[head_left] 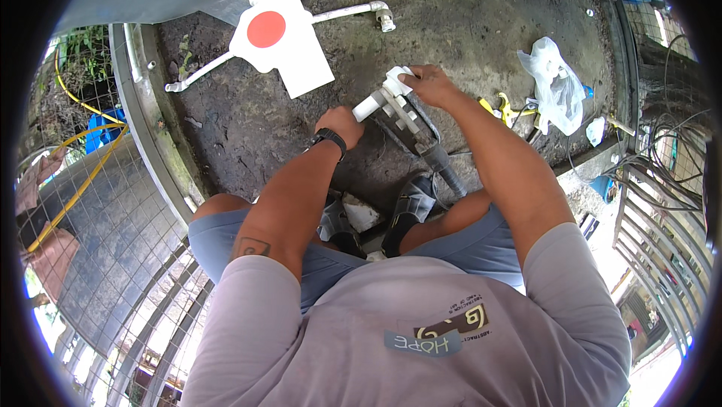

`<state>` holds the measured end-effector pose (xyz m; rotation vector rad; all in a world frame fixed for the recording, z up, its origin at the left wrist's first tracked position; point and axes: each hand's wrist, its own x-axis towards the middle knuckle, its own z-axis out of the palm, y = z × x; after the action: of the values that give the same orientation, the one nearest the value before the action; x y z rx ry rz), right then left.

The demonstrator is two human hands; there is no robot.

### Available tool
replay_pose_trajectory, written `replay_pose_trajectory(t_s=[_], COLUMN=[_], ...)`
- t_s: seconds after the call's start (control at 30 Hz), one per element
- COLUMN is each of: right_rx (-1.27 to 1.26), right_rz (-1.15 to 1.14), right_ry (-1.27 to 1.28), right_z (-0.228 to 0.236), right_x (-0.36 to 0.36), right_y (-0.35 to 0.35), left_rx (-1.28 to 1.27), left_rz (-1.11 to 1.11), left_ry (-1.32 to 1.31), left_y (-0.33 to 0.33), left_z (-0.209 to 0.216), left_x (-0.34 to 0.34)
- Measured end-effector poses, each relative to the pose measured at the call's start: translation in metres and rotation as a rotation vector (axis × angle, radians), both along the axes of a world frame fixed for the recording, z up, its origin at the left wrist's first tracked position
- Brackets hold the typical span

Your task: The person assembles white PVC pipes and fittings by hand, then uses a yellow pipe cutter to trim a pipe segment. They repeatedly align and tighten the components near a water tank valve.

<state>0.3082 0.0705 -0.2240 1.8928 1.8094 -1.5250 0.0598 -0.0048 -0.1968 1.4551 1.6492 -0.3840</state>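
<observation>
Your left hand [342, 123] wraps the smooth white pipe [370, 106], hiding its fingers. Your right hand [430, 82] grips the pipe's far end. A crinkly plastic bag [555, 84] lies right of the pipe.

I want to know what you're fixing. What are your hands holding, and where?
Both hands hold a white pipe piece: the right hand at its far fitting end, the left hand at its near end.

The left hand [342, 123] hides its fingers; the dark tool [410, 125] is perhaps a wrench.
</observation>
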Motion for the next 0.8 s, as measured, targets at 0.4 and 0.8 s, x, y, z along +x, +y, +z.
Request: replay_pose_trajectory(t_s=[0.4,0.8], right_rx=[-0.177,0.015], right_rz=[-0.044,-0.070], right_ry=[0.030,0.022], right_z=[0.026,0.007], right_x=[0.000,-0.003], right_y=[0.007,-0.007], left_rx=[-0.202,-0.402], left_rz=[-0.135,0.028], left_ry=[-0.261,-0.387], left_y=[0.021,0.027], left_z=[-0.031,-0.043], left_x=[-0.016,-0.016])
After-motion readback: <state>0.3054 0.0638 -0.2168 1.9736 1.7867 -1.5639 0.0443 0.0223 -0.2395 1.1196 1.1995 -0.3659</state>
